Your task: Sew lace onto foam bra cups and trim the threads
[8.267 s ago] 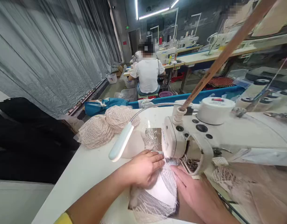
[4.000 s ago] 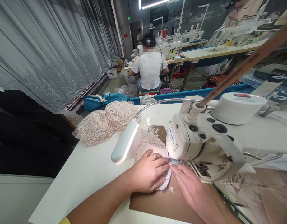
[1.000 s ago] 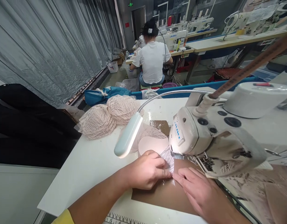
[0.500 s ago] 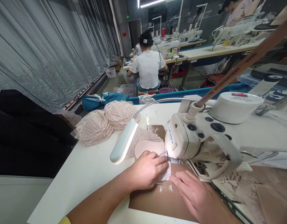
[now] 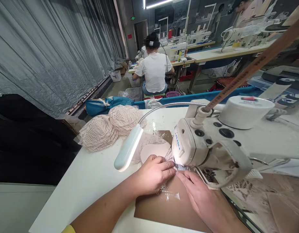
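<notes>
A workshop's left side is lined by a grey curtain (image 5: 54, 58), while the foreground is filled by a white table (image 5: 96, 184). Ahead, a seat is occupied by a person in a white shirt (image 5: 154, 72), seen from behind. The table's right half is taken up by a sewing machine (image 5: 188, 145); its near side is partly covered by a brown sheet (image 5: 173, 210). Two lace stacks (image 5: 98, 132) are set side by side, left of a lit lamp (image 5: 128, 149). Close to the needle area, the left hand (image 5: 153, 176) is laid with fingers bent and together, and the right hand (image 5: 198, 191) is stretched flatter, its fingertips nearly met by the left's. Whether anything is pinched by either cannot be told. A lace cup (image 5: 154, 152) is spread just beyond the left hand, beside the machine's head, its near edge hidden by the fingers.
</notes>
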A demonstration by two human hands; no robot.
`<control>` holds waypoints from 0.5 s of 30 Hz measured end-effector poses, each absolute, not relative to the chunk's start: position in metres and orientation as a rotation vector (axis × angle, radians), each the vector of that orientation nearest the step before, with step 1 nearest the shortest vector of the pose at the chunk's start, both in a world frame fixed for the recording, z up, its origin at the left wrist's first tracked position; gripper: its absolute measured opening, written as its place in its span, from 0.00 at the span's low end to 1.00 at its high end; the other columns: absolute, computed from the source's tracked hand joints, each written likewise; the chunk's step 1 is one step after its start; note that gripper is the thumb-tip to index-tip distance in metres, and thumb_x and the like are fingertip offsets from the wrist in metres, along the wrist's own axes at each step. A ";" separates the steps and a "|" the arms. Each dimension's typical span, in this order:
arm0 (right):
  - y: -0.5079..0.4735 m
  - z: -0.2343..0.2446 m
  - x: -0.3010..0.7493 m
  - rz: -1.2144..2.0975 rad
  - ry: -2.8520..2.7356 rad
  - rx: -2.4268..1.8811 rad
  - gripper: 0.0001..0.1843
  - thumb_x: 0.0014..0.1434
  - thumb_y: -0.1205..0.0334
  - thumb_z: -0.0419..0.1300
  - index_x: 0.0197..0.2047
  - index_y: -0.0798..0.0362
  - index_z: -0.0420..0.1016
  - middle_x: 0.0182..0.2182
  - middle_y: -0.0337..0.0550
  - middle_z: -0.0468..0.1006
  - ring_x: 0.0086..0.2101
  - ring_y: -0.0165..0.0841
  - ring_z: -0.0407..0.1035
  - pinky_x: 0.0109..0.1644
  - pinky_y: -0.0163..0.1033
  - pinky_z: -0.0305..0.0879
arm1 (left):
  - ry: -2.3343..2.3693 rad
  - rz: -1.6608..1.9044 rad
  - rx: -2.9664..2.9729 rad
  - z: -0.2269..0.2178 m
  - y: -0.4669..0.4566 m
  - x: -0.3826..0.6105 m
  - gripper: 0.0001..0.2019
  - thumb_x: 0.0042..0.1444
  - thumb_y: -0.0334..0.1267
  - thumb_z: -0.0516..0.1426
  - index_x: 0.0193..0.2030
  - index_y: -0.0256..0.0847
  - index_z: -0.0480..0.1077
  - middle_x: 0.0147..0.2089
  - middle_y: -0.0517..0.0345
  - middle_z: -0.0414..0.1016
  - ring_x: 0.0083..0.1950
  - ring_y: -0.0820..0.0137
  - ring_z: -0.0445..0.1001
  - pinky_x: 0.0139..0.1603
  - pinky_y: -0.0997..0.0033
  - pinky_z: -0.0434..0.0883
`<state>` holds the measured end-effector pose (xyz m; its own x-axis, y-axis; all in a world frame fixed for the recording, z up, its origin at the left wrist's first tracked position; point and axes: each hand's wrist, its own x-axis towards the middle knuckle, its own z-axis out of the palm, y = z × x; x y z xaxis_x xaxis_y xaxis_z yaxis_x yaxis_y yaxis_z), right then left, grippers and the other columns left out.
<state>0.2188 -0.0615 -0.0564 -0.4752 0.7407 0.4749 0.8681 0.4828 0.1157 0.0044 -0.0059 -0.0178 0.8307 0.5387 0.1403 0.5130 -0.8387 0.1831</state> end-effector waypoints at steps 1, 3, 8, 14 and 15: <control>-0.061 -0.057 0.218 -0.505 -2.366 -1.349 0.25 0.56 0.77 0.49 0.50 0.50 0.77 0.42 0.49 0.81 0.36 0.37 0.76 0.38 0.40 0.68 | 0.843 0.282 2.870 -0.019 -0.005 0.005 0.17 0.61 0.33 0.51 0.57 0.41 0.65 0.53 0.51 0.72 0.47 0.63 0.64 0.48 0.63 0.61; -0.061 -0.061 0.218 -0.489 -2.352 -1.345 0.24 0.57 0.76 0.48 0.49 0.50 0.78 0.41 0.49 0.81 0.35 0.37 0.76 0.38 0.41 0.68 | 0.869 0.297 2.860 -0.021 -0.004 0.005 0.17 0.61 0.33 0.51 0.57 0.42 0.65 0.52 0.51 0.72 0.47 0.63 0.64 0.48 0.63 0.61; -0.062 -0.079 0.219 -0.298 -2.275 -1.409 0.26 0.60 0.75 0.46 0.53 0.46 0.75 0.46 0.49 0.79 0.39 0.38 0.74 0.44 0.43 0.67 | 0.912 0.341 2.836 -0.025 -0.002 0.004 0.16 0.61 0.33 0.52 0.56 0.43 0.66 0.53 0.50 0.71 0.51 0.62 0.65 0.50 0.61 0.61; -0.062 -0.084 0.219 -0.259 -2.249 -1.405 0.26 0.61 0.73 0.45 0.55 0.45 0.73 0.46 0.49 0.78 0.38 0.36 0.74 0.44 0.41 0.67 | 0.969 0.286 2.862 -0.017 -0.003 0.005 0.15 0.60 0.33 0.51 0.54 0.41 0.65 0.57 0.50 0.68 0.55 0.59 0.63 0.52 0.59 0.61; -0.062 -0.082 0.219 -0.259 -2.245 -1.397 0.25 0.62 0.72 0.45 0.55 0.45 0.74 0.43 0.49 0.79 0.37 0.35 0.74 0.43 0.40 0.68 | 0.999 0.256 2.869 -0.013 -0.004 0.005 0.15 0.60 0.34 0.50 0.54 0.40 0.65 0.57 0.50 0.68 0.56 0.59 0.63 0.52 0.58 0.62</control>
